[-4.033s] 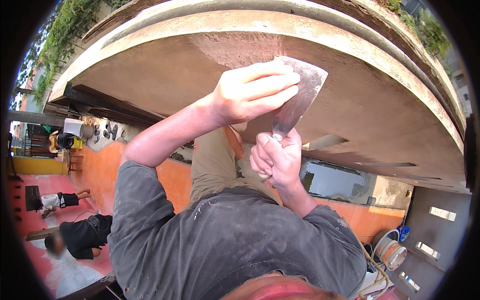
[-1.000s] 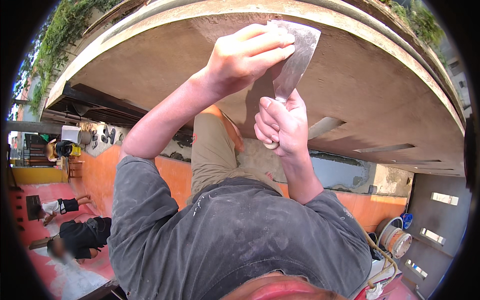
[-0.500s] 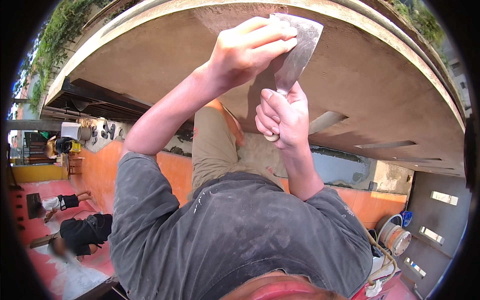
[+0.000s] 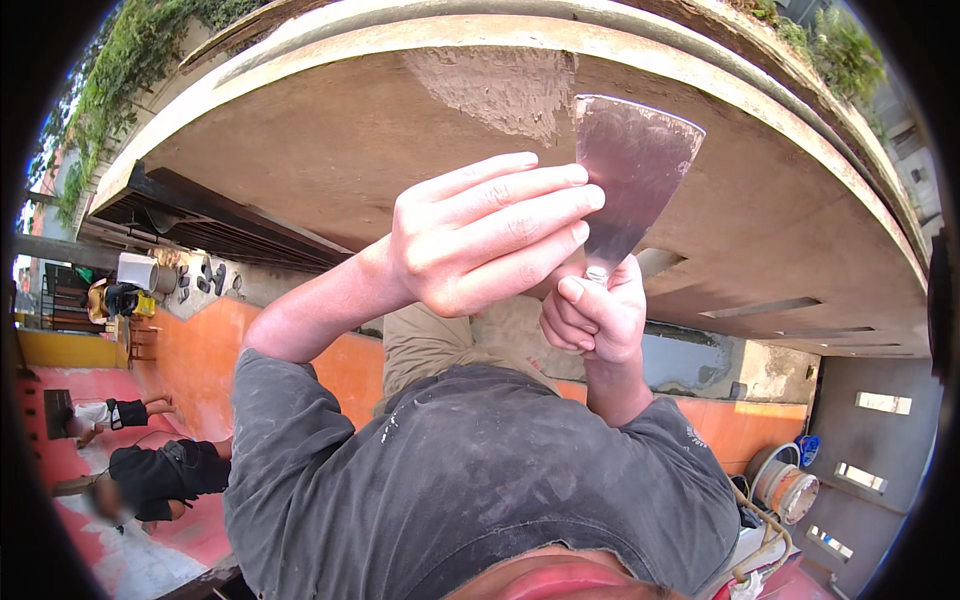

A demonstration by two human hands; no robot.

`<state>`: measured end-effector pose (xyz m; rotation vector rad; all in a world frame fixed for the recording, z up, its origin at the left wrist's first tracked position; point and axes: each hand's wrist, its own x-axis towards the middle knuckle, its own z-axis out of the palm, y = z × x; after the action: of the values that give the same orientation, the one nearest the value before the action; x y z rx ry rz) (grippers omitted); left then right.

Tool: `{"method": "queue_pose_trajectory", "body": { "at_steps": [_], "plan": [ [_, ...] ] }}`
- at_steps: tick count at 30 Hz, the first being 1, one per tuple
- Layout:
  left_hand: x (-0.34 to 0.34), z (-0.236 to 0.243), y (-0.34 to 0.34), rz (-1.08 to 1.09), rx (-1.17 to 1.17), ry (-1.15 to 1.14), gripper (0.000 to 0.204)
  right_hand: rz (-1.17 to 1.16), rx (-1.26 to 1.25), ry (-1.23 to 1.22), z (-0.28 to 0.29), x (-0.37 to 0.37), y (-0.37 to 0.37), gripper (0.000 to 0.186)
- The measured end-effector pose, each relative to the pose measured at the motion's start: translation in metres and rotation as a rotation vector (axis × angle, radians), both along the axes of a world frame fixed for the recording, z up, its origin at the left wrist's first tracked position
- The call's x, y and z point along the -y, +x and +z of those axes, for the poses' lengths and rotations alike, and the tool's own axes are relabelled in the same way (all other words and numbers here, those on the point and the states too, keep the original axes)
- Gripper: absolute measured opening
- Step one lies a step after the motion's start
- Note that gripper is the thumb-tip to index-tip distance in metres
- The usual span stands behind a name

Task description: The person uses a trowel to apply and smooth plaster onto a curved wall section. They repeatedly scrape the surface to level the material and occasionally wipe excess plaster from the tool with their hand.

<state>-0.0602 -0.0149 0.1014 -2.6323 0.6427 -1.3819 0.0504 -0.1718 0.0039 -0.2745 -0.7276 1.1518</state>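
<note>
The wall point(image 4: 290, 160) shows more of its rough patch point(image 4: 500, 90), my scraper point(image 4: 640, 165) lowered, right hand point(image 4: 605, 318) clenching it, left hand point(image 4: 480, 235) perhaps pinching, can't tell.

1 fisheye head view, facing down over grey shirt point(image 4: 480, 460); left hand point(image 4: 485, 235), right hand point(image 4: 608, 312) close.

Left grip point(image 4: 480, 235): fingers point(image 4: 530, 215) extended, thumb unclear, perhaps hidden | Right grip point(image 4: 600, 318): fist curled | Left forearm point(image 4: 325, 312) slanting upward

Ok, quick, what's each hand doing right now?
Left hand: fingers extended, fingertips at the scraper blade's left edge; thumb hidden, so can't tell if it grips.
Right hand: closed around the scraper's handle.
</note>
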Motion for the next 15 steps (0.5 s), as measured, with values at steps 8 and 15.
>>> {"method": "queue_pose_trajectory", "body": {
  "at_steps": [8,15],
  "plan": [
    [-0.005,-0.036,0.017,-0.02,0.256,-0.568,0.026,-0.076,0.008,-0.122,-0.012,0.024,0.029,0.03],
    [-0.037,0.006,0.033,0.187,0.263,-0.387,0.023,-0.104,0.081,-0.161,-0.015,0.037,0.035,0.034]
  ]
}}
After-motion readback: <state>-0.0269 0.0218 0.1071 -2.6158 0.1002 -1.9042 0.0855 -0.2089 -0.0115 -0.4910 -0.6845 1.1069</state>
